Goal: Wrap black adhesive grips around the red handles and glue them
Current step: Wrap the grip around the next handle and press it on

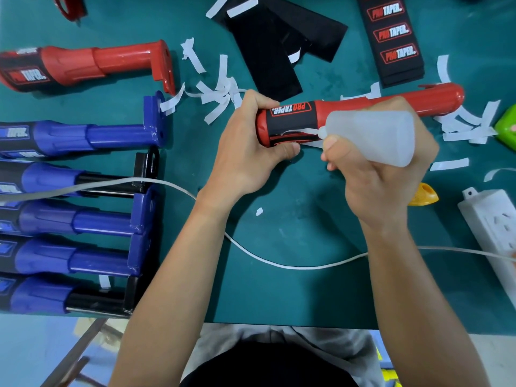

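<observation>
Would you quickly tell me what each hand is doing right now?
Left hand: grips the red handle at its wrapped end.
Right hand: grips the glue bottle, tip at the grip's seam.

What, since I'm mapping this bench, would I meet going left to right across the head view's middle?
Blue handles → left hand gripping the red handle → glue bottle in the right hand → yellow piece → power strip.
</observation>
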### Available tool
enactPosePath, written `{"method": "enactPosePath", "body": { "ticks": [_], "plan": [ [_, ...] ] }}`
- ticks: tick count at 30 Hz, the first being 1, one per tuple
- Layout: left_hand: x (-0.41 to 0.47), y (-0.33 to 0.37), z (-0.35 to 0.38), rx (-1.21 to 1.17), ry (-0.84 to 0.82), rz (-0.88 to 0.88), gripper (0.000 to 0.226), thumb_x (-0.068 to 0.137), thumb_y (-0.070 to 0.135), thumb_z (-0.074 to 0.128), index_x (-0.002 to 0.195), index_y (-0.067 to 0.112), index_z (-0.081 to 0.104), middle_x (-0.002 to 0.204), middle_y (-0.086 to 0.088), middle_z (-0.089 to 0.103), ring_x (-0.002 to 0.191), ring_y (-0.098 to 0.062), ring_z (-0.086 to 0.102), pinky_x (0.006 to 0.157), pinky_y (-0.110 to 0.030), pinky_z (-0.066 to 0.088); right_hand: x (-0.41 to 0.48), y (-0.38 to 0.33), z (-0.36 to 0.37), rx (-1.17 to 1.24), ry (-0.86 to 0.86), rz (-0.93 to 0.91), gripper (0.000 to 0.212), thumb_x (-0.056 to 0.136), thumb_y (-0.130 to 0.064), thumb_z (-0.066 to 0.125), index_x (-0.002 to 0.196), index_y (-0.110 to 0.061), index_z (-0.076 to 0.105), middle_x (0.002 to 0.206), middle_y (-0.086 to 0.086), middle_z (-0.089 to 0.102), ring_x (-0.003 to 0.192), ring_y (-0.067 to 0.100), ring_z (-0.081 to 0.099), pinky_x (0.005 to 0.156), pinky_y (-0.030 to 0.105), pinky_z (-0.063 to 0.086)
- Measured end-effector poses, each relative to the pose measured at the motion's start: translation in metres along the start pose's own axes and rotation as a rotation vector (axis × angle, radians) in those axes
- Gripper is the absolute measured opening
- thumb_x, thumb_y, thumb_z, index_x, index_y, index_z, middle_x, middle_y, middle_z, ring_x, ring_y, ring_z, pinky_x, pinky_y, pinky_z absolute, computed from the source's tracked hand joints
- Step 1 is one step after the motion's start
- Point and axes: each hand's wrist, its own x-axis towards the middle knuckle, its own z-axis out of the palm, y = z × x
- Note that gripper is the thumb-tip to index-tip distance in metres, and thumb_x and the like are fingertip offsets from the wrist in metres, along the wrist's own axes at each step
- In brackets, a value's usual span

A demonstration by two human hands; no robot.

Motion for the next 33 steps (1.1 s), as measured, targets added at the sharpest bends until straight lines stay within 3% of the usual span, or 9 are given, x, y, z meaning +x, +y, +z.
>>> {"method": "enactPosePath", "body": {
  "ticks": [16, 27, 33],
  "plan": [
    [-0.0009, 0.003, 0.0003, 0.003, -0.006, -0.009, 0.058, 0.072, 0.022, 0.089, 0.111, 0.032, 0.047, 0.099, 0.005, 0.068, 0.085, -0.015, 0.065, 0.076, -0.03, 0.054, 0.001, -0.0014, -0.004, -0.005, 0.016, -0.029, 0.034, 0.088, -0.002, 0.076, 0.093, -0.033, 0.062, 0.079, 0.012, 0.066, 0.064, 0.041, 0.063, 0.057, 0.049, 0.048],
    [-0.0016, 0.0033, 0.0005, -0.006, -0.003, 0.0, 0.058, 0.074, 0.02, 0.09, 0.112, 0.029, 0.047, 0.098, 0.005, 0.068, 0.084, -0.015, 0.064, 0.076, -0.03, 0.053, 0.001, -0.0018, -0.0077, 0.011, 0.005, -0.031, 0.018, 0.087, 0.001, 0.074, 0.088, -0.013, 0.062, 0.076, 0.019, 0.064, 0.062, 0.042, 0.059, 0.057, 0.047, 0.046],
    [-0.0021, 0.0044, 0.0007, -0.01, -0.007, 0.008, 0.057, 0.073, 0.022, 0.089, 0.11, 0.031, 0.047, 0.101, 0.002, 0.068, 0.086, -0.019, 0.065, 0.079, -0.039, 0.055, -0.0003, -0.0049, -0.0072, -0.01, 0.009, -0.057, 0.021, 0.087, 0.002, 0.074, 0.088, -0.014, 0.061, 0.075, 0.018, 0.065, 0.062, 0.041, 0.061, 0.056, 0.047, 0.047]
  ]
}}
